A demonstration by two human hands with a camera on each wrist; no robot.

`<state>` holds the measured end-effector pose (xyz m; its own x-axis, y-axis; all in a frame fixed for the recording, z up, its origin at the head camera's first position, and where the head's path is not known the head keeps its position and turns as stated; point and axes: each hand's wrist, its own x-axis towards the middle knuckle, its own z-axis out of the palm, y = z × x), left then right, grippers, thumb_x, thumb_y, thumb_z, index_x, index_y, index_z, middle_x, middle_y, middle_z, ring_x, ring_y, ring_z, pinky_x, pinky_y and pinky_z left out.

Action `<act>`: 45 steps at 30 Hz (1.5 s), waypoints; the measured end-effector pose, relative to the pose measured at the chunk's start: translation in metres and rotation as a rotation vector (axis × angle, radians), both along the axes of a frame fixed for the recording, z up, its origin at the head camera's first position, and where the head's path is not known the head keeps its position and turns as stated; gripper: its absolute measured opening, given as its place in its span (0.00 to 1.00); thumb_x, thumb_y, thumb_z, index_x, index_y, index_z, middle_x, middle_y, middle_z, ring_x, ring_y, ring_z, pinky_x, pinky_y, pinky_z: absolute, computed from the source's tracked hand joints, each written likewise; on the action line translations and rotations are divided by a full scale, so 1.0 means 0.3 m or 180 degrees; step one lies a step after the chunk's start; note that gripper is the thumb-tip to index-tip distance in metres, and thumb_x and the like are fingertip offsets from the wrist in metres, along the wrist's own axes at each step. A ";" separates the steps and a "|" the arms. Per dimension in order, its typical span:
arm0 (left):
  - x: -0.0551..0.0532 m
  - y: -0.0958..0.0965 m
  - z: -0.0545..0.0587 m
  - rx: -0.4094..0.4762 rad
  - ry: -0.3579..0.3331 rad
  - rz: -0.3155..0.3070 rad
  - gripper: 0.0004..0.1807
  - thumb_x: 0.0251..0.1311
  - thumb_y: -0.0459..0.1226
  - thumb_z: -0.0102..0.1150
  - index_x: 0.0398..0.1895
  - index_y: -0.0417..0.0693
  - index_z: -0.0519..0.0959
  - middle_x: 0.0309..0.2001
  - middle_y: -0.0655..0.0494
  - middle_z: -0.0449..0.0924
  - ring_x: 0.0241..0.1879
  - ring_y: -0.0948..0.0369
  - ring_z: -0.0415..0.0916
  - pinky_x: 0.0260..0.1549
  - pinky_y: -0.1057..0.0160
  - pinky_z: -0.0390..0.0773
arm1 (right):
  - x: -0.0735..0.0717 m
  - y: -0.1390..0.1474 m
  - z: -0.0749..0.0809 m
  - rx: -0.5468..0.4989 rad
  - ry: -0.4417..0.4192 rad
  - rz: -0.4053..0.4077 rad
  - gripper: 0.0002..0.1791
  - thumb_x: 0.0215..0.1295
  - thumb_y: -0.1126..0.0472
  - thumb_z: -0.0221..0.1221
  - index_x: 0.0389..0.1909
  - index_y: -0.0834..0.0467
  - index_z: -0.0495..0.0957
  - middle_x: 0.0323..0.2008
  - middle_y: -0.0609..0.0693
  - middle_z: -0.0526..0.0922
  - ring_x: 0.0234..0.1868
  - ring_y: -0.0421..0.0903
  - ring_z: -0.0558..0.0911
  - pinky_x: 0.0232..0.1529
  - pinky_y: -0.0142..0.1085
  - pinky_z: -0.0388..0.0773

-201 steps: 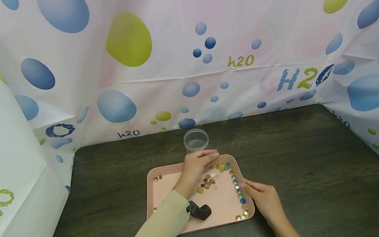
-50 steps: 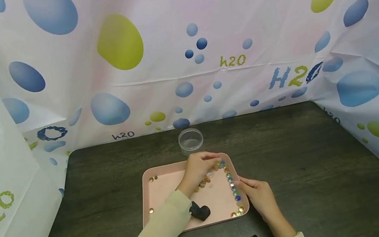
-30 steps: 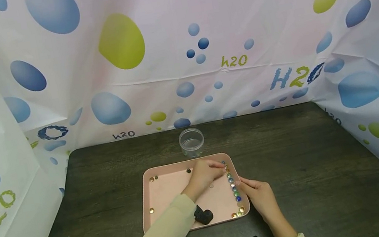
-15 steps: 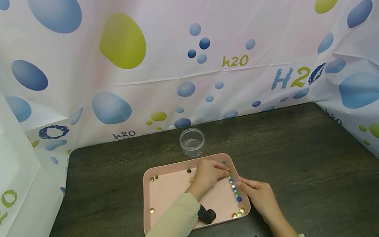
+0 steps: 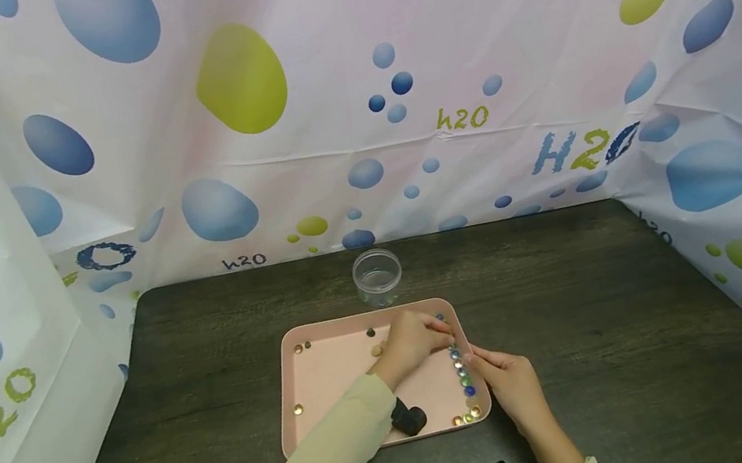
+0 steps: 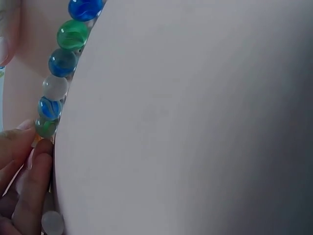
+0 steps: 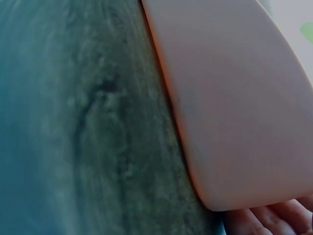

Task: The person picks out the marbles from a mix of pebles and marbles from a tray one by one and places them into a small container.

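My left hand reaches over the pink tray to the row of glass marbles along its right side. In the left wrist view, its fingers pinch an orange marble, mostly hidden, at the end of the row. Blue, clear and green marbles line up beside it against the tray wall. My right hand grips the tray's right rim, thumb at the inner edge. In the right wrist view, its fingers show below the tray's outer wall.
A clear round plastic jar stands behind the tray on the dark wooden table. Single marbles lie at the tray's left, one a gold marble. Pale pieces lie beside the left hand. A patterned curtain encloses the table.
The left hand has moved from the tray's far edge toward me and slightly right along the marble row. A dark marble near the far rim has come into view. The right hand keeps its grip.
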<state>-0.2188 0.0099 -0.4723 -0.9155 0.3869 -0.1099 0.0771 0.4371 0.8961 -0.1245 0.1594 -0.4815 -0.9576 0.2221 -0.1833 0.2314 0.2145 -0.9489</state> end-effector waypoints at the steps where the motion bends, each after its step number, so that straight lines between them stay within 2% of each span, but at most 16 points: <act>1: 0.000 0.000 -0.001 -0.0017 0.0007 0.0000 0.04 0.51 0.40 0.67 0.31 0.56 0.87 0.31 0.65 0.84 0.29 0.69 0.76 0.29 0.68 0.75 | 0.000 -0.001 0.000 -0.0006 -0.0007 -0.0001 0.25 0.60 0.46 0.60 0.51 0.60 0.79 0.49 0.59 0.81 0.50 0.52 0.80 0.46 0.42 0.79; 4: 0.000 -0.006 -0.001 -0.0122 -0.0004 0.0064 0.03 0.52 0.43 0.67 0.31 0.61 0.86 0.31 0.68 0.84 0.30 0.69 0.75 0.37 0.62 0.71 | 0.002 -0.002 0.000 0.0006 -0.0028 -0.0015 0.26 0.59 0.46 0.60 0.50 0.60 0.79 0.48 0.59 0.81 0.50 0.51 0.80 0.46 0.40 0.80; 8: -0.001 -0.016 0.002 0.0002 -0.0079 0.0101 0.05 0.52 0.44 0.66 0.33 0.62 0.86 0.33 0.68 0.84 0.31 0.68 0.75 0.37 0.59 0.71 | 0.002 -0.003 0.002 0.0031 -0.0020 -0.0038 0.25 0.59 0.46 0.60 0.50 0.60 0.80 0.48 0.59 0.81 0.49 0.51 0.81 0.45 0.40 0.80; 11: -0.002 -0.027 0.008 0.0281 -0.0172 0.0055 0.06 0.53 0.43 0.65 0.35 0.59 0.86 0.36 0.65 0.84 0.32 0.67 0.77 0.31 0.65 0.77 | 0.001 -0.001 0.000 0.0034 -0.0006 -0.0039 0.24 0.60 0.47 0.60 0.50 0.60 0.80 0.48 0.58 0.81 0.49 0.51 0.81 0.45 0.40 0.80; 16: -0.006 -0.044 0.023 0.0776 -0.0489 0.0047 0.09 0.53 0.43 0.65 0.38 0.56 0.85 0.43 0.62 0.82 0.38 0.66 0.80 0.37 0.66 0.80 | -0.001 -0.002 -0.003 0.0025 0.0025 -0.0052 0.24 0.60 0.47 0.60 0.50 0.61 0.80 0.47 0.59 0.82 0.48 0.52 0.81 0.44 0.41 0.80; 20: -0.017 -0.054 0.043 0.0713 -0.0625 0.0200 0.11 0.51 0.48 0.66 0.39 0.60 0.85 0.40 0.63 0.83 0.32 0.61 0.79 0.24 0.63 0.78 | -0.003 -0.003 -0.006 0.0022 -0.0016 -0.0079 0.23 0.60 0.49 0.61 0.49 0.61 0.80 0.46 0.59 0.82 0.48 0.51 0.81 0.44 0.41 0.80; 23: -0.032 -0.061 0.060 0.0783 -0.0670 0.0263 0.13 0.52 0.48 0.65 0.40 0.58 0.85 0.38 0.60 0.84 0.34 0.56 0.81 0.25 0.60 0.80 | -0.006 0.000 -0.008 0.0019 -0.0039 -0.0073 0.23 0.61 0.49 0.60 0.50 0.61 0.80 0.47 0.59 0.82 0.49 0.51 0.81 0.45 0.41 0.80; 25: -0.043 -0.068 0.071 0.0957 -0.0699 0.0257 0.16 0.52 0.46 0.65 0.44 0.53 0.84 0.40 0.57 0.84 0.41 0.54 0.81 0.36 0.57 0.82 | -0.008 0.003 -0.010 0.0026 -0.0034 -0.0059 0.23 0.61 0.50 0.60 0.50 0.61 0.79 0.47 0.59 0.82 0.49 0.51 0.81 0.45 0.41 0.80; 27: -0.051 -0.076 0.084 0.1261 -0.0809 0.0253 0.18 0.55 0.42 0.63 0.48 0.46 0.82 0.44 0.52 0.83 0.48 0.54 0.80 0.48 0.54 0.78 | -0.009 0.005 -0.011 0.0031 -0.0035 -0.0052 0.23 0.61 0.50 0.59 0.51 0.61 0.79 0.47 0.59 0.82 0.49 0.52 0.81 0.45 0.41 0.80; 30: -0.065 -0.093 0.108 0.1442 -0.0870 0.0320 0.19 0.56 0.40 0.62 0.50 0.41 0.80 0.47 0.49 0.82 0.48 0.55 0.79 0.52 0.52 0.75 | -0.010 0.005 -0.010 0.0040 -0.0046 -0.0072 0.22 0.61 0.51 0.60 0.51 0.61 0.79 0.47 0.59 0.81 0.50 0.52 0.80 0.46 0.41 0.79; 32: -0.078 -0.103 0.124 0.1433 -0.0812 0.0400 0.19 0.55 0.40 0.63 0.50 0.41 0.80 0.46 0.48 0.82 0.47 0.56 0.80 0.52 0.53 0.75 | -0.010 0.004 -0.010 0.0048 -0.0026 -0.0077 0.22 0.61 0.51 0.60 0.51 0.62 0.79 0.48 0.59 0.81 0.51 0.52 0.80 0.47 0.41 0.79; 34: -0.095 -0.114 0.136 0.1301 -0.0686 0.0486 0.18 0.53 0.41 0.65 0.47 0.44 0.82 0.44 0.51 0.84 0.44 0.57 0.81 0.50 0.54 0.76 | -0.011 0.003 -0.010 0.0069 -0.0030 -0.0096 0.22 0.61 0.52 0.60 0.51 0.62 0.79 0.48 0.59 0.81 0.52 0.52 0.79 0.48 0.41 0.78; 36: -0.110 -0.127 0.149 0.1290 -0.0622 0.0560 0.17 0.52 0.41 0.66 0.46 0.44 0.82 0.43 0.52 0.84 0.44 0.59 0.81 0.50 0.54 0.77 | -0.011 0.003 -0.011 0.0066 -0.0042 -0.0106 0.22 0.61 0.52 0.60 0.51 0.62 0.79 0.48 0.59 0.81 0.52 0.52 0.79 0.48 0.41 0.78; 41: -0.140 -0.158 0.183 0.1490 -0.0594 0.0687 0.15 0.53 0.36 0.65 0.44 0.41 0.83 0.42 0.51 0.84 0.41 0.61 0.82 0.52 0.53 0.75 | -0.008 0.001 -0.010 0.0040 -0.0072 -0.0108 0.22 0.61 0.52 0.60 0.51 0.61 0.79 0.48 0.59 0.81 0.51 0.52 0.80 0.47 0.40 0.79; 45: -0.161 -0.177 0.213 0.1501 -0.0485 0.0762 0.15 0.52 0.35 0.66 0.44 0.39 0.82 0.41 0.50 0.84 0.38 0.63 0.82 0.47 0.58 0.78 | -0.006 0.001 -0.007 0.0078 -0.0019 -0.0086 0.22 0.61 0.52 0.60 0.51 0.62 0.79 0.48 0.59 0.81 0.51 0.52 0.80 0.46 0.40 0.79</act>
